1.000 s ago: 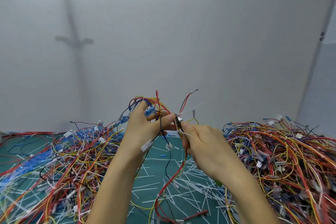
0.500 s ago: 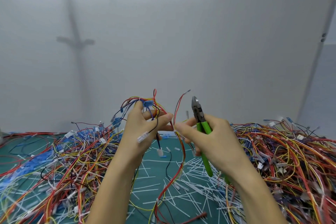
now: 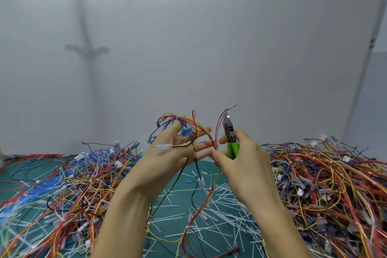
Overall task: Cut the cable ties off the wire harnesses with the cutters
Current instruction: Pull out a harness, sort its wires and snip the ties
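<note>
My left hand (image 3: 167,159) is raised above the mat with its fingers spread. A wire harness (image 3: 189,122) of red, yellow, blue and black wires is threaded between those fingers. It carries a blue connector (image 3: 186,131) and a white connector (image 3: 164,147), and its wires hang down to the mat. My right hand (image 3: 245,165) grips the green-handled cutters (image 3: 229,130) upright, jaws pointing up just right of the harness. The fingertips of both hands nearly meet at a red wire (image 3: 214,142).
A tangled pile of harnesses (image 3: 73,184) lies on the left and a bigger pile (image 3: 326,176) on the right. Between them the green mat (image 3: 173,213) is strewn with cut white ties (image 3: 222,201). A plain white wall stands behind.
The cutters left the harness and swung upright, jaws pointing up. My left hand's fingers went from pinching to spread. The harness stayed in my left hand.
</note>
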A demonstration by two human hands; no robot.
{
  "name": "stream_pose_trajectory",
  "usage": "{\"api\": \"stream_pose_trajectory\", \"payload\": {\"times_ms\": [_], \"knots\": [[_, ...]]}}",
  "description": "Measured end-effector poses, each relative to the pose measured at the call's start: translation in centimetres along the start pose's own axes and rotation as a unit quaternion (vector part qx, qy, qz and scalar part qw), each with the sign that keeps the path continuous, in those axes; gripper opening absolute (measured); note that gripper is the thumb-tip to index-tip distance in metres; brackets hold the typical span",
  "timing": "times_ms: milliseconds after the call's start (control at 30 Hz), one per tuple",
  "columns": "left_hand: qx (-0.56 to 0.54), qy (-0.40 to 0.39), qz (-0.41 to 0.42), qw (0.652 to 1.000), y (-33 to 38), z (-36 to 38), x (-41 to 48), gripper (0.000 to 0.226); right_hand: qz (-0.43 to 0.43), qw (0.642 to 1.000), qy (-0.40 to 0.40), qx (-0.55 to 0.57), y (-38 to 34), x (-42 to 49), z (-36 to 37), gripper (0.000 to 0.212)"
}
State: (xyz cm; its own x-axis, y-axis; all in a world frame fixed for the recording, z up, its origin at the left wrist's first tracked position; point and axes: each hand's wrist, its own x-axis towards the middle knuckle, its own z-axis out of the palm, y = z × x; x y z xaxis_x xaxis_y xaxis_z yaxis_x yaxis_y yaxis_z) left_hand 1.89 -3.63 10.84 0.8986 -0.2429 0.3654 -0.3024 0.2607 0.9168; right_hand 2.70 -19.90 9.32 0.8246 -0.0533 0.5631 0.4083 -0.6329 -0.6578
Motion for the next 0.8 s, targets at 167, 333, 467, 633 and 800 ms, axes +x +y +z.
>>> {"api": "stream_pose_trajectory", "payload": {"times_ms": [167, 333, 467, 633, 800], "knots": [[-0.009, 0.038, -0.038, 0.999, 0.4, -0.5, 0.0, 0.031, 0.011, 1.000, 0.016, 0.003, 0.5, 0.2, -0.1, 0.025], [0.141, 0.078, -0.042, 0.986, 0.7, -0.9, -0.1, 0.033, 0.041, 0.995, 0.083, 0.044, 0.8, 0.5, -0.5, 0.028], [0.243, 0.028, -0.045, 0.969, 0.6, -1.8, -0.1, 0.044, 0.054, 0.980, 0.144, 0.126, 0.9, 0.8, -1.5, 0.024], [0.362, -0.096, -0.095, 0.922, -0.3, -0.8, 0.3, 0.019, 0.050, 0.963, 0.196, 0.177, 1.0, 0.9, -2.5, 0.020], [0.376, -0.042, -0.056, 0.924, -1.4, 0.6, 1.2, 0.032, 0.040, 0.955, 0.174, 0.236, 0.9, 0.9, -2.8, 0.016]]}}
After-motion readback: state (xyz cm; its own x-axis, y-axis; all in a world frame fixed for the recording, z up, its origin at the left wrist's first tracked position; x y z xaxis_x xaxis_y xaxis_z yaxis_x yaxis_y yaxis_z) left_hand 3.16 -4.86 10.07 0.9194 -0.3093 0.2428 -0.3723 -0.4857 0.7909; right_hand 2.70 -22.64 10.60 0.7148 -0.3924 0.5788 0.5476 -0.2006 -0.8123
